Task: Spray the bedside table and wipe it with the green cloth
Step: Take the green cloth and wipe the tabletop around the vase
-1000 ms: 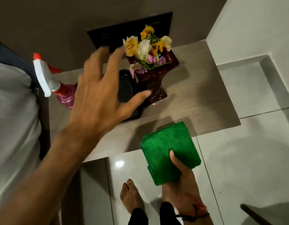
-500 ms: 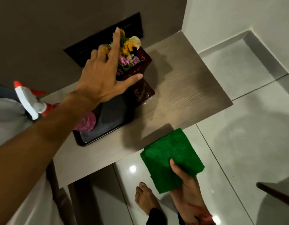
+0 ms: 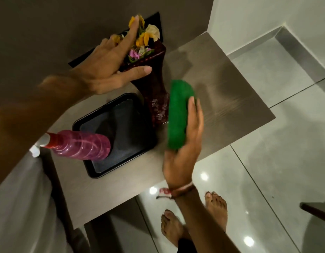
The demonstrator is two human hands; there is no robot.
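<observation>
Hands: left hand [image 3: 110,70] open against the vase [image 3: 154,92]; right hand [image 3: 183,143] grips the green cloth [image 3: 178,114] over the bench [image 3: 231,99]. Wiping seems next; vase needs moving.

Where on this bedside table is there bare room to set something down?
Free: the right half of the table, beyond the green cloth, and the near strip before the tray. Crowded: the left, with tray, spray bottle and vase.

Both forearms are bare, with no sleeves visible. The right hand [image 3: 183,143] has a thin reddish-brown thread band at the wrist. The left hand [image 3: 107,70] wears nothing. Both feet are bare.
</observation>
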